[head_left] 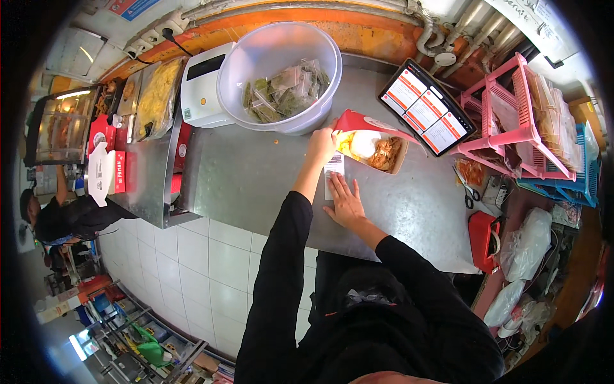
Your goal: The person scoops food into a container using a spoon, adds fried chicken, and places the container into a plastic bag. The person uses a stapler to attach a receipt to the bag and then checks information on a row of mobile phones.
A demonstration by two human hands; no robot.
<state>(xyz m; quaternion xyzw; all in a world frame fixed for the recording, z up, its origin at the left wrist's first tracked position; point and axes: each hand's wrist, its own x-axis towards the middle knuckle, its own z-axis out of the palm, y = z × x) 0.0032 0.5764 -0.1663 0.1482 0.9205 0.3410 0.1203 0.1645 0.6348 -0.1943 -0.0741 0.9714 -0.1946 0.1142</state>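
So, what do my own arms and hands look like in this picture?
Both arms wear plain black sleeves that end short of the wrists. The left hand and right hand are ungloved, with no watch or bracelet visible.

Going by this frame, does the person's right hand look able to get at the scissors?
Probably yes: the right hand rests with fingers on the paper slip, and bare steel counter leaves the way rightward toward the scissors, whose handles look uncovered.
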